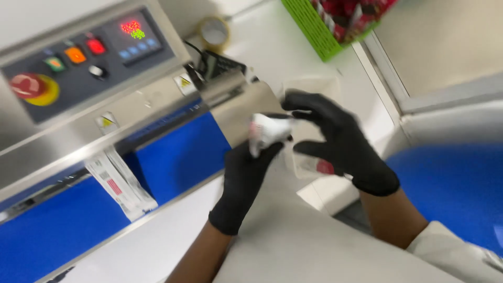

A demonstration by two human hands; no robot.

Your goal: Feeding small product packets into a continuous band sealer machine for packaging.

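Observation:
Both my hands wear black gloves. My left hand (246, 181) pinches a small white crumpled item with red marks (266, 132) between thumb and fingers. My right hand (343, 141) holds a clear plastic pouch (309, 163) with a red patch, fingers spread around its top edge. The white item sits right at the pouch's mouth; motion blur hides whether it is inside. Both hands hover just off the steel end plate of a sealing machine (157, 112).
The machine has a blue conveyor belt (178, 157), a control panel with a red stop knob (29, 86), buttons and a lit display. A sealed flat pouch (120, 183) lies on the belt. A tape roll (214, 32), a green basket (314, 26) and a blue bin (456, 183) stand nearby.

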